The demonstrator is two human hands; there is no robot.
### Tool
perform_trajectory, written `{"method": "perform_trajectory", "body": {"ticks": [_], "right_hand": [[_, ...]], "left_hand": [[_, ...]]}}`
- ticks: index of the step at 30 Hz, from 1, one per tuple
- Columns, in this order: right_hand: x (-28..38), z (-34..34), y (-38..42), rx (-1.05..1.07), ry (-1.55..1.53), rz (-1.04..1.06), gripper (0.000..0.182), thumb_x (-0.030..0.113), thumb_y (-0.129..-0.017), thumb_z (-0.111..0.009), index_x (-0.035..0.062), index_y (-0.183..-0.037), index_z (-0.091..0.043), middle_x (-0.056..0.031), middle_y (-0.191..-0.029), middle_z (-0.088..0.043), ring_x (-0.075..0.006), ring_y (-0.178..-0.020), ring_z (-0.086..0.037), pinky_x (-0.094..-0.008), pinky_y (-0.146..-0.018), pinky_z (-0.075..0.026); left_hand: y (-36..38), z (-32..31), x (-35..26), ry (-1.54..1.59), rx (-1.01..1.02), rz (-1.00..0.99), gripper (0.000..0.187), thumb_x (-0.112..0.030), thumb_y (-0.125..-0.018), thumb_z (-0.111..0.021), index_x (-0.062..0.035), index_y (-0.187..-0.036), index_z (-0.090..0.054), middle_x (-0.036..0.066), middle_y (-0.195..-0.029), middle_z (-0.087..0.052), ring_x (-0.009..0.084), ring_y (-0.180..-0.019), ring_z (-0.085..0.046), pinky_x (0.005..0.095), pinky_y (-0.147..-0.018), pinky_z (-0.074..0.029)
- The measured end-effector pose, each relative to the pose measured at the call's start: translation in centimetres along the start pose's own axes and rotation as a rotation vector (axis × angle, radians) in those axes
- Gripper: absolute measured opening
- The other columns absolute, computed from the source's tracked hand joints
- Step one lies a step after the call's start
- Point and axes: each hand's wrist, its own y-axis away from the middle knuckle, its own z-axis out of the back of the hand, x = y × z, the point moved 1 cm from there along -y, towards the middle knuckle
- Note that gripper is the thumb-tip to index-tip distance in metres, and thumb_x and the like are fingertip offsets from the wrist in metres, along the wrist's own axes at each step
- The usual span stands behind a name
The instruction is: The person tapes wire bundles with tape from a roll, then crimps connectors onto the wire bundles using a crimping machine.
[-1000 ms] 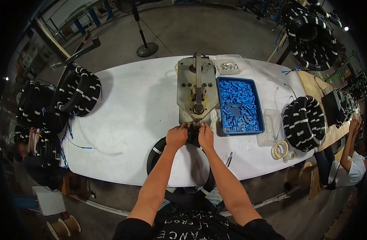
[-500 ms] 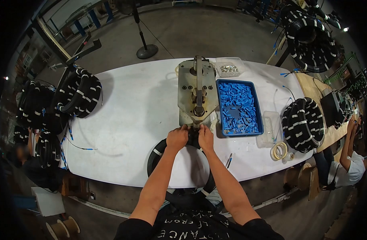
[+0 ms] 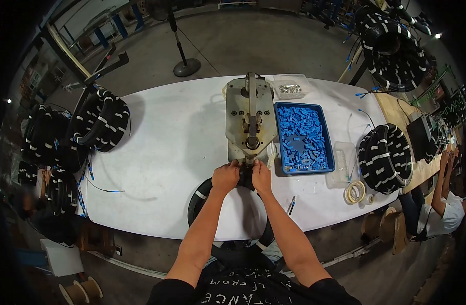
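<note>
A metal bench press (image 3: 237, 134) stands on the white table, its lever running down the middle. At its front edge my left hand (image 3: 226, 176) is closed, thumb and fingers pinched at the dark cable there. My right hand (image 3: 262, 176) is closed opposite it, fingertips close against the press front. The cable belongs to a black cable coil (image 3: 195, 203) that rings my forearms and overhangs the table's near edge. The cable's end is hidden by my fingers and the press.
Right of the press sit a blue tray (image 3: 333, 161) of small blue connectors and a clear box (image 3: 292, 94) of metal parts. Tape rolls (image 3: 354, 192), a pen (image 3: 292, 205) and a taped cable coil (image 3: 385, 158) lie farther right. More coils (image 3: 101, 120) stand left. People work at both sides.
Both hands stay at the press front with the cable. The view has shifted very slightly; nothing on the table has visibly moved.
</note>
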Motion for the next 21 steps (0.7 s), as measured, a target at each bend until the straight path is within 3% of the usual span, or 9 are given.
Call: {"method": "perform_trajectory", "body": {"ticks": [8, 10, 20, 21], "right_hand": [[-0.35, -0.21, -0.19, -0.01, 0.018, 0.008, 0.043, 0.033, -0.102, -0.042, -0.0053, -0.099, -0.063, -0.0197, -0.079, -0.066, -0.0359, -0.076, -0.065, -0.0423, -0.07, -0.048], [0.01, 0.08, -0.09, 0.047, -0.007, -0.047, 0.043, 0.035, -0.102, -0.038, 0.0008, -0.103, -0.063, -0.0272, -0.091, -0.066, -0.0481, -0.091, -0.061, -0.053, -0.079, -0.047], [-0.18, -0.04, -0.08, 0.034, 0.014, -0.028, 0.042, 0.035, -0.102, -0.038, 0.0006, -0.103, -0.063, -0.0278, -0.089, -0.066, -0.0478, -0.09, -0.061, -0.0532, -0.077, -0.047], [-0.12, -0.08, 0.01, 0.013, 0.021, -0.01, 0.043, 0.034, -0.102, -0.04, -0.0017, -0.101, -0.063, -0.0241, -0.085, -0.066, -0.0423, -0.084, -0.063, -0.0477, -0.074, -0.048]], "left_hand": [[0.01, 0.44, -0.37, -0.031, -0.044, -0.023, 0.018, -0.024, -0.095, -0.051, -0.0083, -0.088, -0.057, 0.013, -0.064, -0.064, 0.032, -0.057, -0.065, 0.0428, -0.052, -0.053], [0.03, 0.45, -0.37, -0.031, -0.042, -0.021, 0.018, -0.024, -0.095, -0.051, -0.0083, -0.087, -0.057, 0.013, -0.064, -0.064, 0.0319, -0.057, -0.065, 0.0427, -0.052, -0.053], [-0.09, 0.51, -0.49, -0.058, -0.007, 0.01, 0.019, -0.024, -0.095, -0.051, -0.008, -0.087, -0.057, 0.013, -0.064, -0.064, 0.0323, -0.058, -0.065, 0.0431, -0.053, -0.053], [-0.06, 0.46, -0.43, -0.059, -0.006, 0.007, 0.019, -0.024, -0.095, -0.051, -0.008, -0.087, -0.057, 0.013, -0.064, -0.064, 0.0323, -0.058, -0.065, 0.0431, -0.053, -0.053]]}}
